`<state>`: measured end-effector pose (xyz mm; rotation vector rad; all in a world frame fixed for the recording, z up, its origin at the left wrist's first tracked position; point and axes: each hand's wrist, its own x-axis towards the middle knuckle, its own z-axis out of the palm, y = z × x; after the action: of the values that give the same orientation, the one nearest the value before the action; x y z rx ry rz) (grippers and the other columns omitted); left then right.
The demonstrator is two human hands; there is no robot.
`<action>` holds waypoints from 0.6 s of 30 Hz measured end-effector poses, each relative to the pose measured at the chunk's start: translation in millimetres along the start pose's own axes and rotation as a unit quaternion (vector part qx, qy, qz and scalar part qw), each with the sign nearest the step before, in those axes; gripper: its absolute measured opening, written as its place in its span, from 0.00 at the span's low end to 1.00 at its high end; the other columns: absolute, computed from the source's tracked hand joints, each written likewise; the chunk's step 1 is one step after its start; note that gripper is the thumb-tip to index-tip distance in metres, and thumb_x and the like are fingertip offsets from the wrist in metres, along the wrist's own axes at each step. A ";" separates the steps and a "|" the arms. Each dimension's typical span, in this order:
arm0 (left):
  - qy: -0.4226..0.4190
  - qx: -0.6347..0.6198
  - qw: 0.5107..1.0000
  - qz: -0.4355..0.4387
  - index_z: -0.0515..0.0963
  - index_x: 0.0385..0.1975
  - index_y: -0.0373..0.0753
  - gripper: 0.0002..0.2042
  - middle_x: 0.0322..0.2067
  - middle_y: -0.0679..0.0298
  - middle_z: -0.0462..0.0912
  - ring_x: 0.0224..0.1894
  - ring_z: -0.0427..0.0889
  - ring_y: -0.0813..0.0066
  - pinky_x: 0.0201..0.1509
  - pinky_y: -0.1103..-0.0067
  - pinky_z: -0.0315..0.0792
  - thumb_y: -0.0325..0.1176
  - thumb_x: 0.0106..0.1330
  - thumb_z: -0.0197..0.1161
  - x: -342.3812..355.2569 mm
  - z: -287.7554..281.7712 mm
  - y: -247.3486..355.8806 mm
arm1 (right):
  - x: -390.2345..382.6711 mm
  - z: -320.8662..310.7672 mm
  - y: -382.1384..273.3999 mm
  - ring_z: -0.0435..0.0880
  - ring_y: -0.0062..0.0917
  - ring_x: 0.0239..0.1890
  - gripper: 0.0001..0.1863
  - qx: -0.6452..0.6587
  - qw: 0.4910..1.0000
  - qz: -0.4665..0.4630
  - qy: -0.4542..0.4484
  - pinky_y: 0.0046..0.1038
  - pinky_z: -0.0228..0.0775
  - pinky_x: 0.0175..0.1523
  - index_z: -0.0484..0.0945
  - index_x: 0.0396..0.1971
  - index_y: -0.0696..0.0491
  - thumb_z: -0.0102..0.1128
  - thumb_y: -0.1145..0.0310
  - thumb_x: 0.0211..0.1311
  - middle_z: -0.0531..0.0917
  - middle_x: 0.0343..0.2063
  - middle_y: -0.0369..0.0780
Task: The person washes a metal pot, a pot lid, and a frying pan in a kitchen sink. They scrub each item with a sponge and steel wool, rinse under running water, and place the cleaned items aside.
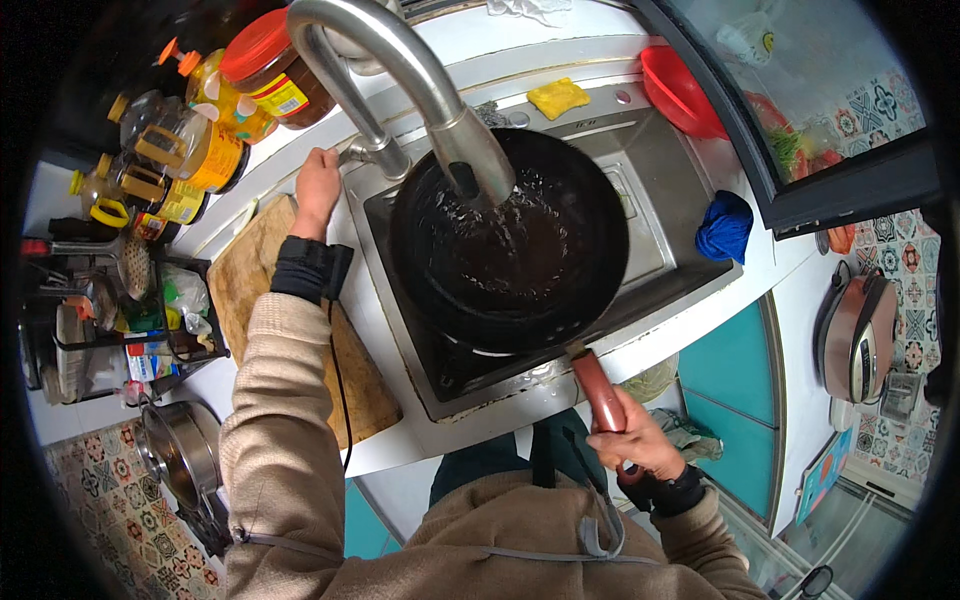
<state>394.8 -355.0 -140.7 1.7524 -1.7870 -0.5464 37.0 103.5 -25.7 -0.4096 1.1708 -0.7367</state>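
Observation:
A black wok (590, 250) is held over the sink (680, 165), its red handle (597, 385) pointing toward me. My right hand (645, 440) is closed around that handle. Water runs from the spout of the silver faucet (425, 85) into the wok and splashes over its bottom. To the left of the wok, my left hand (318, 188) has its fingers closed at the end of the faucet lever (355, 153). The fingertips partly hide where they meet the lever.
A wooden cutting board (245, 275) lies left of the sink, under my left forearm. Sauce bottles (205, 155) and a red-lidded jar (280, 75) line the back left. A yellow sponge (558, 97), red basin (680, 90) and blue cloth (725, 227) surround the sink. An open window frame (850, 175) juts in right.

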 end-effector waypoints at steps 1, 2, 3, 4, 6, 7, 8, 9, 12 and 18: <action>0.023 -0.023 0.999 0.004 0.73 0.30 0.32 0.17 0.30 0.44 0.79 0.37 0.77 0.47 0.41 0.66 0.70 0.43 0.67 0.51 -2.5 -3.0 4.6 | -4.7 -0.9 -2.5 0.72 0.17 0.21 0.28 0.022 1.000 -0.007 0.011 0.19 0.64 0.24 0.64 0.51 0.54 0.63 0.82 0.49 0.72 0.27 0.35; 0.009 -0.057 0.998 -0.020 0.73 0.30 0.31 0.18 0.30 0.44 0.79 0.36 0.78 0.48 0.41 0.66 0.70 0.43 0.67 0.51 -9.0 -3.9 10.3 | -10.7 -2.0 -4.9 0.71 0.17 0.17 0.29 0.043 0.999 -0.012 0.023 0.20 0.62 0.20 0.62 0.52 0.54 0.61 0.84 0.49 0.72 0.27 0.36; 0.023 -0.086 0.996 0.001 0.73 0.29 0.31 0.18 0.29 0.46 0.79 0.34 0.78 0.52 0.41 0.67 0.70 0.44 0.67 0.51 -14.4 -7.3 16.9 | -15.8 -3.1 -6.9 0.73 0.17 0.17 0.27 -0.020 0.997 -0.064 0.041 0.19 0.64 0.21 0.63 0.52 0.55 0.62 0.81 0.52 0.74 0.25 0.35; 0.017 -0.113 0.993 -0.024 0.72 0.29 0.31 0.18 0.28 0.47 0.79 0.33 0.78 0.57 0.41 0.69 0.70 0.44 0.67 0.51 -22.2 -12.0 23.4 | -22.9 -4.6 -8.6 0.72 0.18 0.13 0.29 -0.030 0.995 -0.051 0.076 0.20 0.62 0.18 0.62 0.53 0.55 0.61 0.83 0.51 0.73 0.23 0.36; 0.017 -0.151 0.988 0.012 0.71 0.29 0.32 0.15 0.25 0.54 0.79 0.31 0.76 0.68 0.37 0.73 0.70 0.41 0.66 0.55 -47.5 -17.0 37.8 | -43.7 -6.4 -10.7 0.71 0.18 0.13 0.28 0.040 0.993 -0.039 0.105 0.20 0.60 0.17 0.62 0.51 0.55 0.60 0.85 0.50 0.72 0.24 0.36; 0.039 -0.164 0.985 0.046 0.71 0.29 0.32 0.14 0.25 0.55 0.79 0.30 0.77 0.70 0.36 0.74 0.70 0.39 0.65 0.56 -65.9 -16.4 44.8 | -53.2 -6.0 -9.6 0.69 0.17 0.12 0.26 0.063 0.988 -0.044 0.132 0.20 0.60 0.16 0.62 0.49 0.55 0.59 0.85 0.49 0.71 0.24 0.36; 0.064 -0.176 0.979 0.082 0.71 0.29 0.33 0.12 0.25 0.57 0.79 0.29 0.77 0.72 0.34 0.75 0.71 0.37 0.65 0.57 -85.2 -13.6 51.1 | -63.2 -6.0 -8.3 0.67 0.17 0.12 0.26 0.072 0.983 -0.052 0.160 0.20 0.59 0.16 0.62 0.49 0.55 0.58 0.86 0.49 0.70 0.24 0.36; -0.030 -0.232 0.971 0.038 0.72 0.29 0.34 0.09 0.24 0.59 0.79 0.26 0.77 0.74 0.32 0.76 0.71 0.34 0.64 0.58 -105.5 -8.4 55.8 | -73.2 -6.8 -7.6 0.67 0.17 0.11 0.28 0.068 0.980 -0.050 0.179 0.20 0.60 0.15 0.62 0.50 0.55 0.57 0.86 0.48 0.70 0.24 0.36; -0.301 -0.381 0.874 -0.006 0.72 0.28 0.37 0.04 0.23 0.64 0.80 0.22 0.77 0.77 0.25 0.78 0.71 0.27 0.60 0.61 -154.5 25.2 58.5 | -99.0 -8.1 -1.8 0.67 0.16 0.11 0.32 0.053 0.967 -0.048 0.244 0.21 0.61 0.15 0.60 0.55 0.55 0.56 0.86 0.46 0.70 0.26 0.37; -0.305 0.103 0.894 0.311 0.77 0.38 0.41 0.12 0.31 0.53 0.82 0.34 0.80 0.50 0.39 0.60 0.73 0.39 0.58 0.61 -189.4 157.7 28.2 | -132.7 -5.9 22.9 0.70 0.18 0.13 0.35 0.100 0.956 -0.024 0.276 0.20 0.61 0.17 0.60 0.58 0.54 0.58 0.85 0.46 0.71 0.23 0.36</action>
<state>266.6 -181.2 -262.8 1.0524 -2.7752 -0.6848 12.2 213.9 47.5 -0.0570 1.5918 -1.0416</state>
